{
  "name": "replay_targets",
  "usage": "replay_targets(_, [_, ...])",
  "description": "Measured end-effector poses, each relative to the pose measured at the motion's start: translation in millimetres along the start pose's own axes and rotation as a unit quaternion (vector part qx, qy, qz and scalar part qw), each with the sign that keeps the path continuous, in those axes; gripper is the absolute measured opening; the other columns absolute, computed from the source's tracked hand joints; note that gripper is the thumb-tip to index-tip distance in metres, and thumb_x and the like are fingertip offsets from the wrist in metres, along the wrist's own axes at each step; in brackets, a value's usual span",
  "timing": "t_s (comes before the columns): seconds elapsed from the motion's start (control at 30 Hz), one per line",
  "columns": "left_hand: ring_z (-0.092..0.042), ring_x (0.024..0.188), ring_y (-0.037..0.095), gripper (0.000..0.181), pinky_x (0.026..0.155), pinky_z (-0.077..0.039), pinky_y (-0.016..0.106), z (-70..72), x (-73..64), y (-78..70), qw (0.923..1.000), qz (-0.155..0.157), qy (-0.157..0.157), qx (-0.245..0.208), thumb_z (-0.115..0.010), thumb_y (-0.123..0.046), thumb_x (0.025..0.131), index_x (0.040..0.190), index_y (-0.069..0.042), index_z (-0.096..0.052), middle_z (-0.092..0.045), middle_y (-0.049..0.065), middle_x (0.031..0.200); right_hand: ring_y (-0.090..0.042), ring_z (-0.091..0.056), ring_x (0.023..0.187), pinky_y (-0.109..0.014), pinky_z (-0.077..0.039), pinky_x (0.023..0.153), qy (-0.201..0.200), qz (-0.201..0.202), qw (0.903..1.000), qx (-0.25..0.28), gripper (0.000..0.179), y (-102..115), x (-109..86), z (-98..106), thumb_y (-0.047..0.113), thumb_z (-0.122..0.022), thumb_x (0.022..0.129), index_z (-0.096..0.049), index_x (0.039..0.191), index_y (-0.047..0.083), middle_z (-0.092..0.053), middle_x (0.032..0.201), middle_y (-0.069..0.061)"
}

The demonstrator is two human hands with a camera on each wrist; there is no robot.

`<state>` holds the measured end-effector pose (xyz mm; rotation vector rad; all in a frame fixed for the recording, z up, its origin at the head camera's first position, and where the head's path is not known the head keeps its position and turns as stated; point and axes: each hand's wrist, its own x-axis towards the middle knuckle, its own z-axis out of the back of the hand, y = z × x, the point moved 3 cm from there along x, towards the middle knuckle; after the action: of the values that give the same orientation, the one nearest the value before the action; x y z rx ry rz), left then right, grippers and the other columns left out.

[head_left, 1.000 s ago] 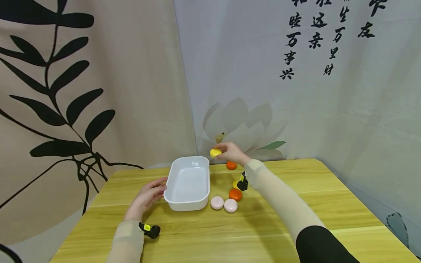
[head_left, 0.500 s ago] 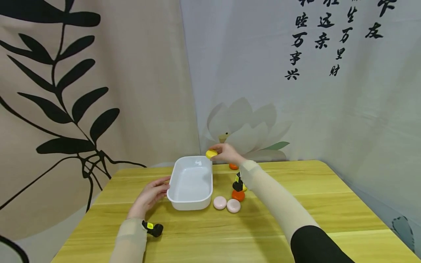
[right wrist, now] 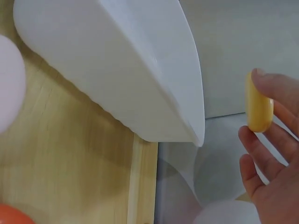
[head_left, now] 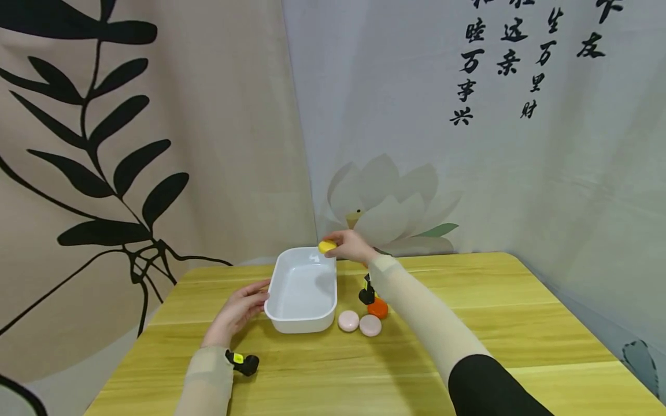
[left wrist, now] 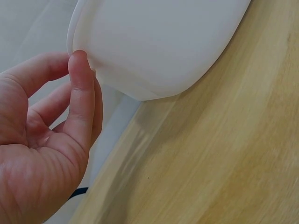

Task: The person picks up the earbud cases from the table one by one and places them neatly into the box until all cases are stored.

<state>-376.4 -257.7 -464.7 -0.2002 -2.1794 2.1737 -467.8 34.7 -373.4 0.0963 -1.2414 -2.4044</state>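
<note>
A white rectangular dish (head_left: 302, 289) with rounded corners stands on the wooden table. My left hand (head_left: 240, 309) holds its left rim, fingers bent at the edge; the left wrist view shows the digits (left wrist: 80, 93) right at the rim. My right hand (head_left: 355, 247) pinches a smooth yellow disc (head_left: 326, 247) between thumb and fingers over the dish's far right corner. Seen edge-on in the right wrist view, the yellow disc (right wrist: 258, 103) is thick with rounded sides. Right of the dish lie two pale pink discs (head_left: 348, 320) and an orange disc (head_left: 377, 308).
My right sleeve (head_left: 416, 300) crosses over the table's right part and covers what lies beneath. A small black camera (head_left: 366, 292) sits on that wrist, another camera (head_left: 244, 364) on the left one. A printed curtain (head_left: 234, 144) hangs behind the table's far edge.
My right hand has moved left with the yellow disc, from right of the dish to over its far right corner. The left hand stays at the rim. The view has shifted slightly.
</note>
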Motion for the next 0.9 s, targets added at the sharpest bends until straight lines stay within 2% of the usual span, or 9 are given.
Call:
replay_targets(0.27, [-0.064, 0.081, 0.012, 0.054, 0.073, -0.055, 0.023, 2.4, 1.2, 1.3, 0.9996, -0.010, 0.011, -0.022, -0.059, -0.001, 0.095, 0.143, 0.010, -0.037, -0.064, 0.003, 0.097, -0.023, -0.058, 0.110, -0.031, -0.051, 0.090, 0.003, 0.016, 0.9994, -0.032, 0.046, 3, 8.8, -12, 0.017, -0.078, 0.083, -0.065, 0.126, 0.008, -0.062, 0.126, -0.006])
replay_targets(0.57, [-0.064, 0.081, 0.013, 0.053, 0.073, -0.055, 0.023, 0.9, 2.2, 5.0, 0.9996, -0.007, 0.011, -0.027, -0.060, -0.001, 0.094, 0.143, 0.009, -0.039, -0.064, 0.006, 0.100, -0.022, -0.058, 0.110, -0.032, -0.049, 0.093, -0.002, 0.013, 0.9993, -0.034, 0.045, 7, 12.9, -25, 0.017, -0.078, 0.083, -0.065, 0.125, 0.008, -0.063, 0.125, -0.005])
replay_targets(0.9, [-0.064, 0.082, 0.013, 0.053, 0.075, -0.055, 0.023, 0.1, 0.3, 1.2, 0.9995, -0.013, 0.013, -0.025, -0.059, -0.001, 0.095, 0.142, 0.010, -0.039, -0.064, 0.005, 0.100, -0.021, -0.058, 0.109, -0.031, -0.049, 0.092, -0.008, 0.010, 0.9996, -0.027, 0.041, 11, 20.3, -36, 0.018, -0.076, 0.084, -0.067, 0.123, 0.006, -0.065, 0.121, -0.005])
